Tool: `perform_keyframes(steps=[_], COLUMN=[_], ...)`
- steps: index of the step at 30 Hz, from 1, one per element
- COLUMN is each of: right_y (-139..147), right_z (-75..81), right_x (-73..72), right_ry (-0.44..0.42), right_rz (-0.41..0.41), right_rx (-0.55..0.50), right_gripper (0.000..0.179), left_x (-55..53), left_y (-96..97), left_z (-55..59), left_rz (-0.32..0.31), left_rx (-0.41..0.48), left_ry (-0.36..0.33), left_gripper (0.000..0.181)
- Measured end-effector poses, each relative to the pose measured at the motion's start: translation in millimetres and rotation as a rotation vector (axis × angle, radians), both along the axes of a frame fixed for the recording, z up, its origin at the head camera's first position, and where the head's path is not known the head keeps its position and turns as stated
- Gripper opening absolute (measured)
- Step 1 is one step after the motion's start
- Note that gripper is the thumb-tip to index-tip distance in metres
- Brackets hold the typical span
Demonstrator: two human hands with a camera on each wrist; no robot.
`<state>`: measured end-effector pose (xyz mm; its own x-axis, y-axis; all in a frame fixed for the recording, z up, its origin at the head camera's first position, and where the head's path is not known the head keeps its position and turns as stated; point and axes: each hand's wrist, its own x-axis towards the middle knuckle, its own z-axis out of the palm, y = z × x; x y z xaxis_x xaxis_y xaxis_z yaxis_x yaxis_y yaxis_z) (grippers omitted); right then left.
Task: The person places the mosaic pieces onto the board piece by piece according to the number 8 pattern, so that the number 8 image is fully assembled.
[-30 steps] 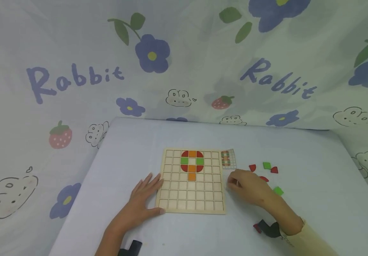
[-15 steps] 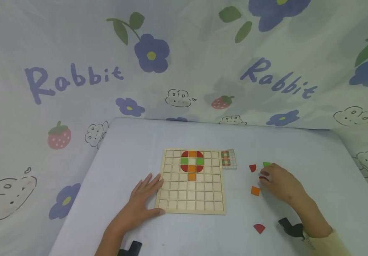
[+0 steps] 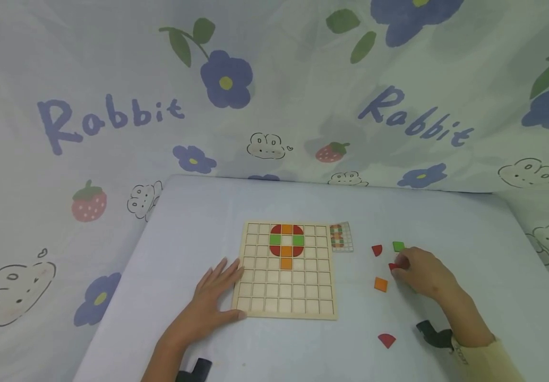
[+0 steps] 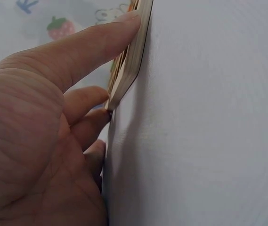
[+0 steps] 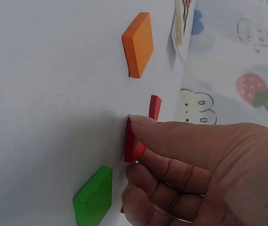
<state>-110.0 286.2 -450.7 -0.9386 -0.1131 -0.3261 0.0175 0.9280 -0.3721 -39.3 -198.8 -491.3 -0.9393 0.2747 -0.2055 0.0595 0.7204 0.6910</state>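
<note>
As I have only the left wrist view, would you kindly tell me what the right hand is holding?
Observer: The right hand pinches a red piece.
Operator: Thank you; is anything loose lying between that hand and the wooden grid board?
Observer: Yes, an orange square tile lies there.
Operator: And does anything lie right beside the wooden grid board?
Observer: A small patterned card lies at its right edge, near the far corner.

Compared with one second ago, the right hand (image 3: 422,273) is farther from the board (image 3: 285,291), in the three o'clock direction, and it now pinches a red piece (image 3: 392,266). The orange square (image 3: 381,285), at seven o'clock from this piece, becomes visible; the green square (image 5: 95,195), at four o'clock, becomes mostly hidden in the head view.
</note>
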Motion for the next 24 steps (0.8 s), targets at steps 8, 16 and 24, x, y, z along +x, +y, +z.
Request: perform_keyframes(steps=[8, 16, 24], right_y=[2.5, 3.0, 3.2], right_z=[-1.0, -2.8, 0.2], right_x=[3.1, 7.1, 8.5], right_ry=[0.009, 0.039, 0.062], right_rz=[-0.016, -0.020, -0.011], right_rx=[-0.030, -0.054, -0.053], right_gripper=[0.024, 0.019, 0.012], left_x=[0.4, -0.1, 0.1], left_y=[-0.6, -1.3, -1.4], left_z=[-1.4, -4.9, -3.4], left_rz=[0.005, -0.002, 0.007], left_rx=[0.009, 0.005, 0.004], left_ry=[0.007, -0.008, 0.000], left_gripper=[0.102, 0.103, 0.103])
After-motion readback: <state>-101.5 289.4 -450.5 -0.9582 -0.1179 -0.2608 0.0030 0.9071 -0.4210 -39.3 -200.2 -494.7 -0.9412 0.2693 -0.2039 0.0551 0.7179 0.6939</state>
